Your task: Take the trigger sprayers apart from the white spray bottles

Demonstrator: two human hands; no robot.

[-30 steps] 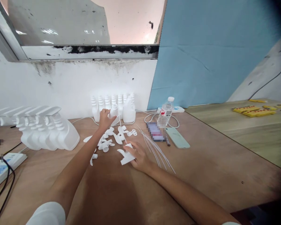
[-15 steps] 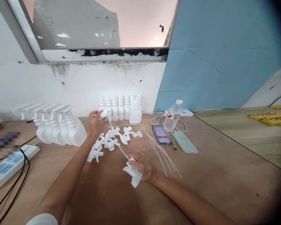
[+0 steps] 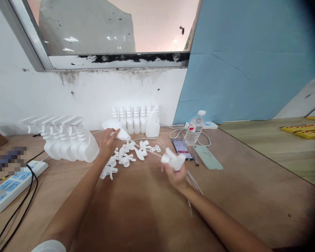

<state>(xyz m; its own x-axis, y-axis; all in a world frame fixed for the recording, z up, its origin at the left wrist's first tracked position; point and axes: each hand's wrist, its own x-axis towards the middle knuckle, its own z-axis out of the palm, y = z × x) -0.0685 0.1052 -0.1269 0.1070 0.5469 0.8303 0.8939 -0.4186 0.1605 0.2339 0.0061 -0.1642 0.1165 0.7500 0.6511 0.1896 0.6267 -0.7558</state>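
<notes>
A white plastic spray bottle (image 3: 116, 126) lies tilted in my left hand (image 3: 108, 140), whose fingers close on it from the near side. Its neck points down to the right. My right hand (image 3: 177, 176) grips a white trigger sprayer head (image 3: 175, 160) over the table's middle right. From that head a thin white dip tube (image 3: 152, 153) runs left toward the bottle's neck; whether its tip is inside I cannot tell. Between my hands lies a loose pile of white sprayer heads (image 3: 126, 159), with small white rings (image 3: 155, 148) beside it.
Assembled spray bottles (image 3: 68, 143) stand in a row at left, and bottles without triggers (image 3: 136, 120) by the wall. Loose tubes (image 3: 195, 182), a dark phone (image 3: 183, 148), a pale green phone (image 3: 208, 157) and a water bottle (image 3: 195, 127) are at right. A power strip (image 3: 19, 183) lies left.
My right hand has moved right and up with the sprayer head, which has turned. The bottle in my left hand has tipped, its neck now toward the lower right.
</notes>
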